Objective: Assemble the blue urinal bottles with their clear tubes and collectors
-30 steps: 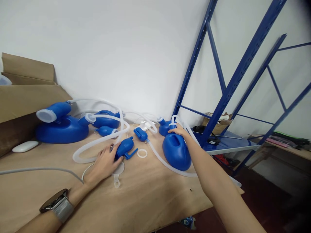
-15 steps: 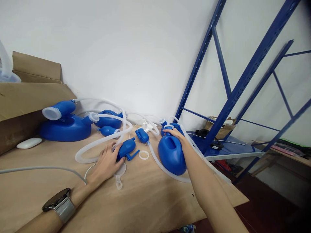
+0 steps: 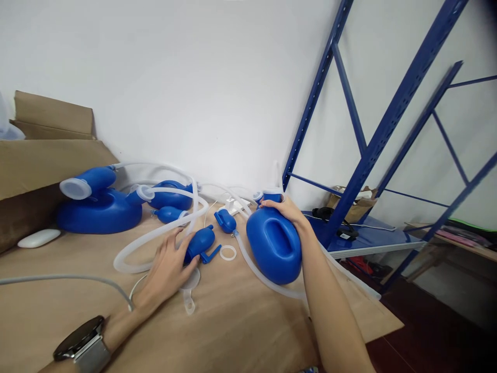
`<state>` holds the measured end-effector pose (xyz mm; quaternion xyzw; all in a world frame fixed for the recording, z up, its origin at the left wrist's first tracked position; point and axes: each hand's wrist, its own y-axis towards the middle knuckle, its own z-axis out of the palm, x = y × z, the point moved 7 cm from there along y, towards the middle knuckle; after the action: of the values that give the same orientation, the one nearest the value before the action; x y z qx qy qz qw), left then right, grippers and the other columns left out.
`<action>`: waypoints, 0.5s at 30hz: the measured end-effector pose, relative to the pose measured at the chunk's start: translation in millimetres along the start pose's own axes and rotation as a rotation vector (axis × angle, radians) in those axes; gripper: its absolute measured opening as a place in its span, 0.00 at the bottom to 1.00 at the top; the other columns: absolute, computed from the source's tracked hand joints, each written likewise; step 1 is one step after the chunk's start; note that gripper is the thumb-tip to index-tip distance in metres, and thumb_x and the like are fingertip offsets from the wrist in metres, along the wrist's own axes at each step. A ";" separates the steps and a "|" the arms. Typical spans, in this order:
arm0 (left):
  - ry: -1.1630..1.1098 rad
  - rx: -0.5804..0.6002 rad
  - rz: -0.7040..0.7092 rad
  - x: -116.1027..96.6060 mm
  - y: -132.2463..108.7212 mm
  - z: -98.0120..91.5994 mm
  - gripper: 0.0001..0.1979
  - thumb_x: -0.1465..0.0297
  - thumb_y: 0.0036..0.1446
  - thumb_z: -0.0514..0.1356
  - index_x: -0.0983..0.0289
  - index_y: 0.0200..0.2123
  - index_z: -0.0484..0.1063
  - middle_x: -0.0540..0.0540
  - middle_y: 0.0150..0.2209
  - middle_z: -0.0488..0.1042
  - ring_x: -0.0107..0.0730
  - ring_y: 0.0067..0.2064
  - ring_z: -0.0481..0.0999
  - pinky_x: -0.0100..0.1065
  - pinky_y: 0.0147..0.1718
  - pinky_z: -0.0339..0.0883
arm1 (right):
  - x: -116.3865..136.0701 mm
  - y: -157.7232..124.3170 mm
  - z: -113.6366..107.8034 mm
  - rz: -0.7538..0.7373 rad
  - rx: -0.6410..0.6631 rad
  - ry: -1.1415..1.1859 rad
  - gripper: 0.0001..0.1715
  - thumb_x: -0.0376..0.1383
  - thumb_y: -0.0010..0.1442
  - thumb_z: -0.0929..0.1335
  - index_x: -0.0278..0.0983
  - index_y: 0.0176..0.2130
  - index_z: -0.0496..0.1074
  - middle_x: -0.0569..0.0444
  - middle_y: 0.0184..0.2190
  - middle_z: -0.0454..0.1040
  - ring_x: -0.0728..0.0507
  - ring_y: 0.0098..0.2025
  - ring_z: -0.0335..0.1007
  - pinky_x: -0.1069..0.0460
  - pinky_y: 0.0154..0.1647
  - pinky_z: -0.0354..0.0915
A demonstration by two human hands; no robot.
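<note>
My right hand (image 3: 285,207) is closed round the neck of a large blue plastic urinal bottle (image 3: 267,246), which is tilted with its hollow grip facing me. At the centre left, my left hand (image 3: 173,261) grips a small blue bulb-shaped urinal head (image 3: 202,241) lying on the table, thumb on one side and fingers on the other. A clear round cap with a tab (image 3: 189,298) lies under that hand's thumb. Close by are a white ring (image 3: 228,253) and another small blue head (image 3: 225,221), joined to a clear hose (image 3: 248,267).
Several more blue bottles (image 3: 101,215) with coiled clear hoses (image 3: 132,259) stand along the wall. At the left are a cardboard box (image 3: 54,160) and a white computer mouse (image 3: 39,238). A grey cable (image 3: 70,278) crosses the table. A blue metal rack (image 3: 361,171) stands at the right.
My right hand has tilted and turned the large bottle, so its hollow grip shows more fully. My left hand keeps its hold on the small head. The view has shifted slightly.
</note>
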<state>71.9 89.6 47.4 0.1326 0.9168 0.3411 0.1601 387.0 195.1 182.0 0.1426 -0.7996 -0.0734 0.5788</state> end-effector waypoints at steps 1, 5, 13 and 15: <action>-0.005 -0.023 0.009 -2.2 0.9 -2.7 0.27 0.59 0.65 0.54 0.64 0.63 0.64 0.70 0.62 0.61 0.62 0.63 0.64 0.58 0.57 0.65 | 13.4 -5.6 7.8 -0.052 0.082 -0.010 0.21 0.42 0.46 0.80 0.36 0.38 0.77 0.51 0.37 0.82 0.40 0.42 0.79 0.48 0.47 0.73; -0.057 -0.113 0.038 -12.1 3.6 -15.1 0.26 0.57 0.67 0.52 0.64 0.63 0.64 0.70 0.62 0.61 0.60 0.63 0.64 0.58 0.59 0.63 | 59.8 -42.2 59.6 -0.316 0.623 -0.213 0.27 0.44 0.48 0.79 0.37 0.46 0.76 0.52 0.45 0.80 0.39 0.50 0.76 0.46 0.57 0.67; -0.585 0.098 -0.078 -26.5 -5.6 -25.6 0.23 0.53 0.66 0.51 0.59 0.54 0.73 0.61 0.49 0.76 0.50 0.49 0.74 0.47 0.51 0.70 | 62.6 -85.8 147.4 -0.521 0.822 -0.825 0.33 0.39 0.52 0.77 0.42 0.55 0.69 0.54 0.44 0.79 0.37 0.44 0.76 0.46 0.47 0.67; -0.702 0.207 -0.087 -35.3 -7.5 -24.8 0.23 0.51 0.63 0.53 0.59 0.52 0.74 0.60 0.50 0.77 0.51 0.49 0.74 0.47 0.51 0.70 | 61.5 -92.4 156.2 -0.546 0.767 -0.888 0.37 0.39 0.51 0.77 0.40 0.57 0.65 0.51 0.43 0.79 0.36 0.42 0.76 0.46 0.45 0.66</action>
<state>93.6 57.2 67.3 0.2181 0.8403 0.1733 0.4651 234.6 80.8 161.6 0.4933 -0.8674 0.0209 0.0614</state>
